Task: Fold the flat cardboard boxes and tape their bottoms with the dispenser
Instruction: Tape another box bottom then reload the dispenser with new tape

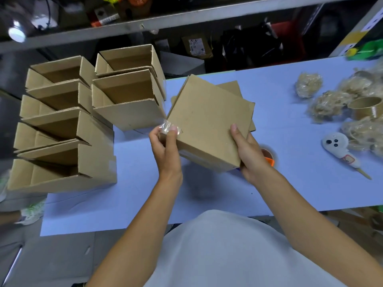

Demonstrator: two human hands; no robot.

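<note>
Both hands hold a folded cardboard box [209, 121] in the air above the pale blue table [132, 204], and everything else is placed here by that box. The box is tilted, its broad brown face turned up toward the camera. The left hand [165, 148] grips the box's lower left corner, thumb on the upper face and fingers curled under, and it pinches a crumpled piece of clear tape [169, 126] against that corner. The right hand [247, 154] grips the box's lower right corner, thumb lying on the upper face and fingers wrapped round the edge beneath. Just behind the box, partly hidden by it, lie flat cardboard blanks [230, 87] on the table; how many cannot be told. To the left of the box stand the finished boxes [66, 129], open tops up, packed close in two rows that overhang the table's left edge. Just beneath the box's right corner, behind the right hand, an orange tape dispenser [269, 158] shows only in part. Well to the right of the box lie wads of crumpled used tape [308, 84], a brown tape core [364, 107] among them, and a white handheld tool [339, 149] nearer the person. Beyond the box, a grey shelf [145, 23] spans the background with dark clutter under it.
</note>
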